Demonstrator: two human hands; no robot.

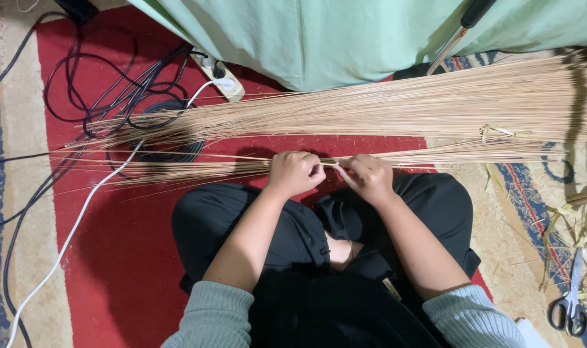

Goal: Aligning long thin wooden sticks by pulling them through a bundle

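- While the person sat cross-legged on the red carpet (123,258), the left hand (295,173) was clenched around a small bunch of thin sticks (435,153), seemingly to keep it steady across the knees.
- The right hand (369,177) pinched a single stick just beside the left fist, fingertips closed on it, as if separating it from the bunch.
- The held sticks lay level just in front of the knees, running to both sides.
- Just beyond them, a far larger sheaf of sticks (396,103) was spread flat across the carpet, within easy reach.
- Farther out, scissors (570,303) rested among dry leaf scraps (580,225) to the right.
- To the left lay black cables (106,84), a white cable (74,225) and a power strip (221,78) near a green cloth (345,32).
- No container was visible; everything lay loose on the floor.
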